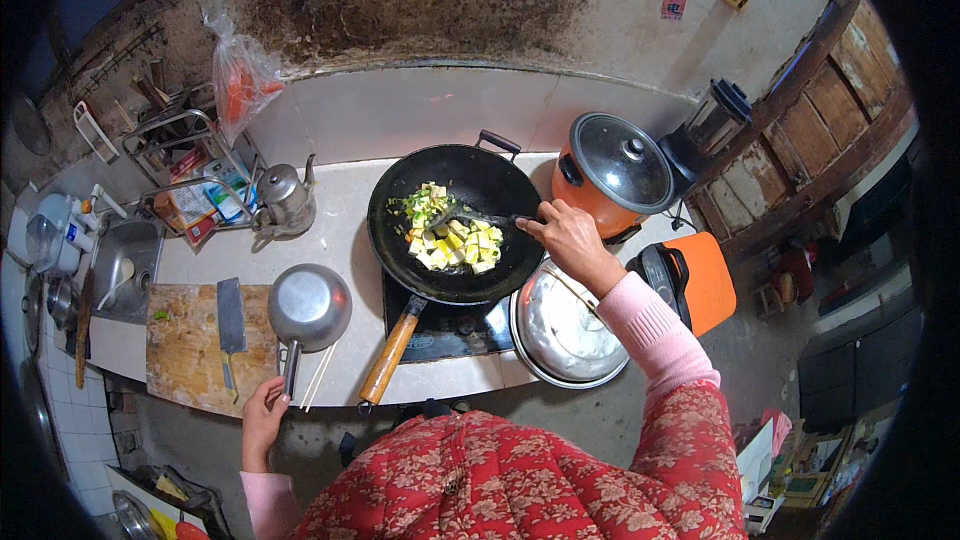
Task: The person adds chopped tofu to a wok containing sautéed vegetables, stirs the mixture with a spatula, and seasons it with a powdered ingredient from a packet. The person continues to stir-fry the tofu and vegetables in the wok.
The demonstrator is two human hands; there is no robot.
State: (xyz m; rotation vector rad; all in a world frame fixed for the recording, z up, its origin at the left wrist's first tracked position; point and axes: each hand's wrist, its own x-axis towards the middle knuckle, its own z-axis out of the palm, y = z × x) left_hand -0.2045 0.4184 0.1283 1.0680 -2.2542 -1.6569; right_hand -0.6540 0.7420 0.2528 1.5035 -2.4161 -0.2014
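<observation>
My right hand [574, 244] grips the dark handle of a spatula [491, 219], whose blade lies inside a black wok [457, 165]. In the wok are pale yellow-white tofu-like cubes [457, 247] and chopped green pieces [420, 202]. The wok sits on a black cooktop [450, 334], its wooden handle [390, 360] pointing towards me. My left hand [264, 412] has its fingers at the handle end of a small metal saucepan [310, 300], left of the wok. Two thin chopsticks [321, 376] lie beside that saucepan.
A cleaver [231, 315] lies on a wooden cutting board [180, 360], left. Behind stand a metal kettle [285, 199] and a wire rack [199, 124]; the sink [127, 262] is far left. Rightward are an orange pot with a glass lid [622, 161], a domed metal lid [566, 330] and a blender [705, 127].
</observation>
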